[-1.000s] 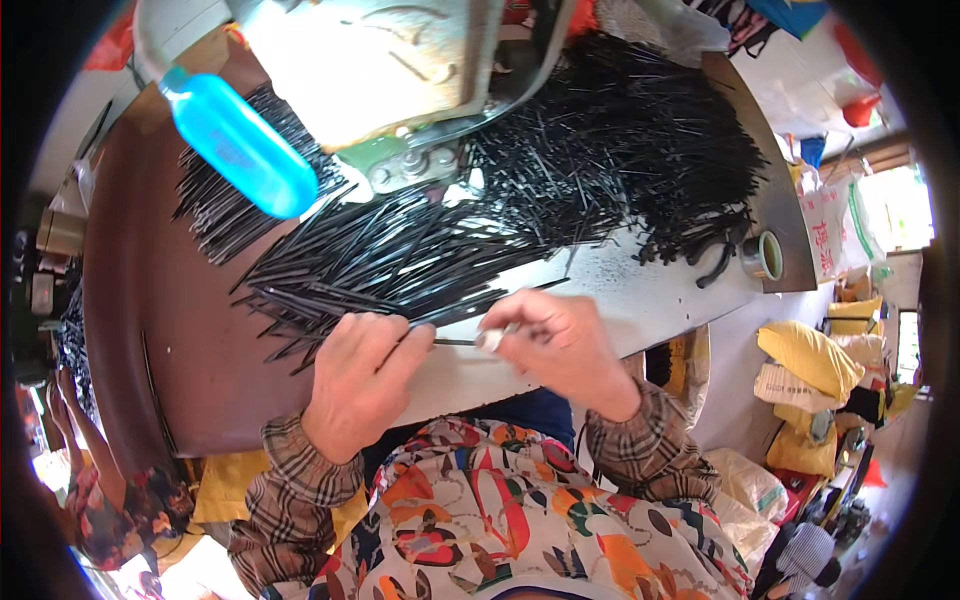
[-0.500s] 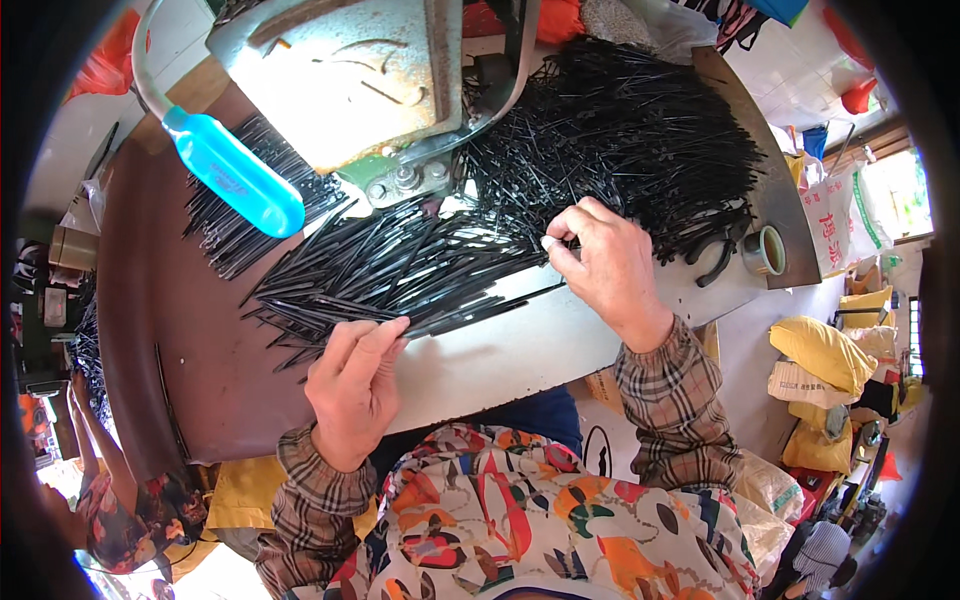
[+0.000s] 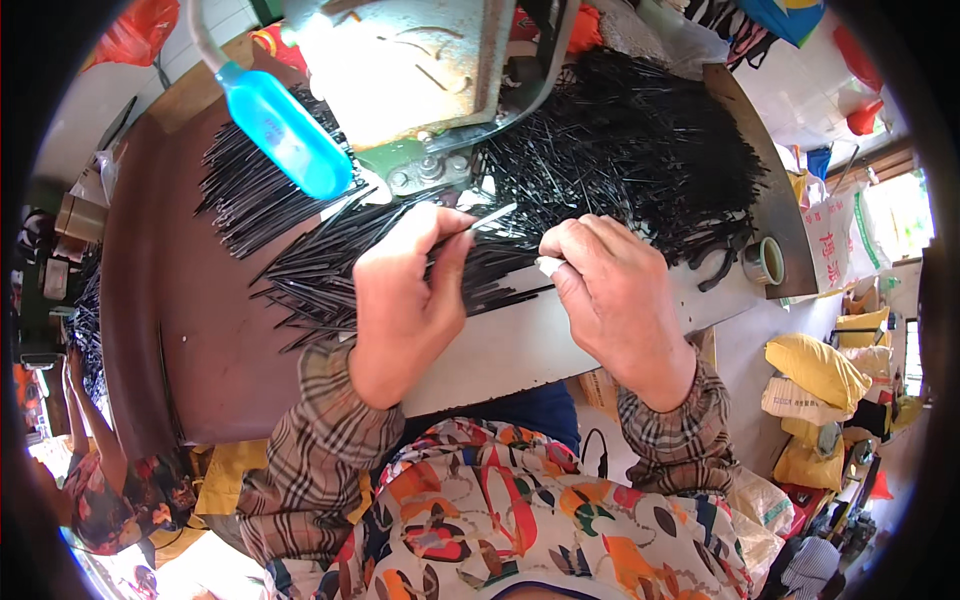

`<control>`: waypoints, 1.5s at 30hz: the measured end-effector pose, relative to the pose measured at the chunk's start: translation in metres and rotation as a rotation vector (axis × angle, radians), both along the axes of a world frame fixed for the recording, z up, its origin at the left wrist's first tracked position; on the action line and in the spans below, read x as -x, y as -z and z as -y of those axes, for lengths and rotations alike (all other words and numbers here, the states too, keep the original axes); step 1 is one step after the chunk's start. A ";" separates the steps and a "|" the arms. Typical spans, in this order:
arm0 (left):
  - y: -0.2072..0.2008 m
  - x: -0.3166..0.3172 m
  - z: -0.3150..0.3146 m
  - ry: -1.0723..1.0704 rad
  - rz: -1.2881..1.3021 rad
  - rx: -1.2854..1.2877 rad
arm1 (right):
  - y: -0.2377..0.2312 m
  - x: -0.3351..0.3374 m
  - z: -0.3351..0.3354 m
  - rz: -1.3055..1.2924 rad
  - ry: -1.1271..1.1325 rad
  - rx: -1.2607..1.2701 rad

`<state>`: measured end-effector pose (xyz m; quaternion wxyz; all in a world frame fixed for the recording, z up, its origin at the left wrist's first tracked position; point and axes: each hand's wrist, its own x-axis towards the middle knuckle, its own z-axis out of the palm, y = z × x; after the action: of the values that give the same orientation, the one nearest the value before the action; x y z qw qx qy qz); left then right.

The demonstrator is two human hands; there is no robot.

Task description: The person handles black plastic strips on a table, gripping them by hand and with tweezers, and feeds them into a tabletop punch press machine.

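Observation:
My left hand (image 3: 410,300) is over the near pile of thin black strips (image 3: 325,285), thumb and forefinger closed on one slim strip (image 3: 495,215) that gleams in the light. Its tip points toward the machine's base. To the right, my right hand (image 3: 625,300) has its fingers curled in against the thumb, which has a white wrap on its tip. Whatever lies in that pinch is hidden. Just beyond it spreads a large tangled heap of thin black pieces (image 3: 640,150).
A machine with a brightly lit metal plate (image 3: 400,75) and a blue-handled lever (image 3: 285,130) stands ahead. More strips (image 3: 250,190) lie left. Black-handled pliers (image 3: 722,262) and a small tin (image 3: 763,260) sit at the table's right. Another person's arm (image 3: 95,420) shows far left.
My left hand has moved up and right from the table's front edge and now holds a strip near the machine. The right hand has shifted slightly down. The view has shifted a little.

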<state>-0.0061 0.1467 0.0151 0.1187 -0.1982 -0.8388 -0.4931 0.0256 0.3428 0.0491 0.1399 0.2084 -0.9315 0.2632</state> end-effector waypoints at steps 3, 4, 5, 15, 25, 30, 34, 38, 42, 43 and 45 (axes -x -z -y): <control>0.008 0.002 0.002 -0.023 0.182 -0.135 | 0.010 0.008 0.006 -0.028 -0.020 0.014; 0.011 0.004 0.006 -0.048 0.156 -0.113 | 0.014 0.013 0.010 -0.050 -0.036 0.033; 0.012 0.006 0.004 -0.062 0.182 -0.137 | 0.019 0.017 0.012 -0.079 -0.060 -0.005; 0.024 0.038 0.032 -0.199 -0.028 -0.059 | 0.055 0.074 0.035 -0.070 -0.276 0.085; 0.038 0.042 0.034 -0.245 0.028 -0.085 | 0.071 0.078 0.061 0.172 -0.011 0.571; 0.041 0.042 0.031 -0.285 0.055 -0.091 | 0.066 0.077 0.061 0.275 0.031 0.584; 0.042 0.042 0.030 -0.282 0.054 -0.122 | 0.068 0.077 0.063 0.259 0.018 0.600; 0.044 0.041 0.028 -0.281 0.036 -0.110 | 0.071 0.077 0.064 0.189 0.017 0.584; 0.038 0.038 0.027 -0.292 -0.014 -0.090 | 0.076 0.078 0.065 0.156 0.008 0.603; 0.039 0.038 0.026 -0.292 -0.013 -0.089 | 0.075 0.077 0.067 0.136 0.016 0.613; 0.038 0.038 0.026 -0.266 -0.074 -0.130 | 0.073 0.077 0.068 0.116 0.024 0.620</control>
<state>-0.0442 0.1211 -0.0230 0.2261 -0.0954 -0.8190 -0.5186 -0.0510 0.2751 -0.0239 0.1466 0.1293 -0.8158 0.5443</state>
